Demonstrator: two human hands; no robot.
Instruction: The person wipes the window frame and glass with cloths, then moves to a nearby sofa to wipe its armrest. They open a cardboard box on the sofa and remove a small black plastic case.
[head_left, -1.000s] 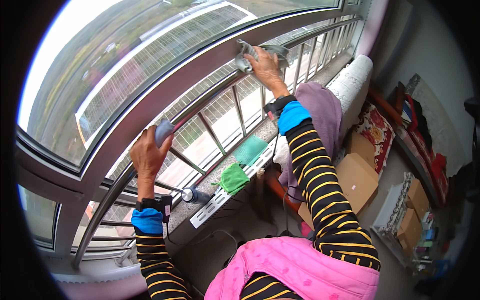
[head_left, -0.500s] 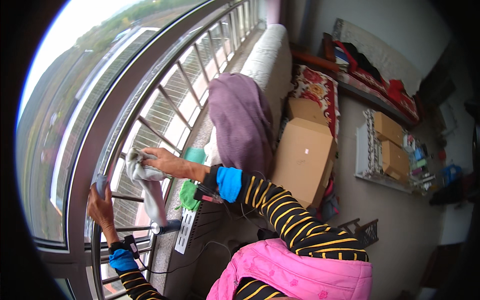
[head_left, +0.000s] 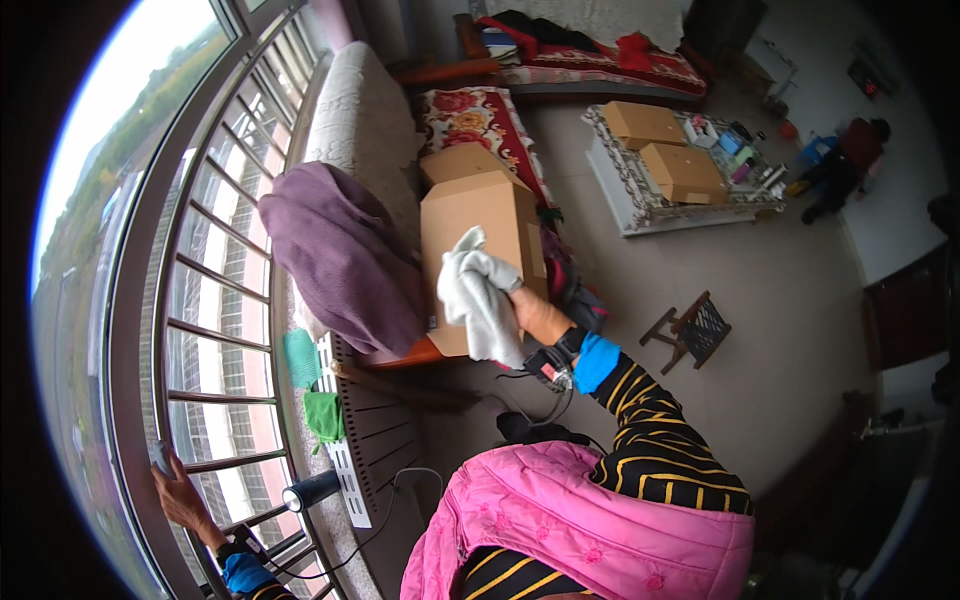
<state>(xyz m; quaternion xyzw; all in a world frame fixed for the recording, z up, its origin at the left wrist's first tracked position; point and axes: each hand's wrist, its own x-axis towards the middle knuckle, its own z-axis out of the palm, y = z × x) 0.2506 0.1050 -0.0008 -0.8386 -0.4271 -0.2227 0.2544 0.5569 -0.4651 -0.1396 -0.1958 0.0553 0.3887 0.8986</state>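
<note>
Right hand (head_left: 538, 316) partly behind cloth (head_left: 476, 300)

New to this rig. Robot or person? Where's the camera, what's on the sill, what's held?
These are a person's bare hands. The camera is a wide fisheye worn on the head, looking down, so straight edges bend near the rim; picture left is the person's left. The right hand holds a light grey cloth. The left hand, by the metal railing, holds a small grey-blue item, too small to identify. Along the windowsill are a green cloth, a teal piece and a dark cylinder.
</note>
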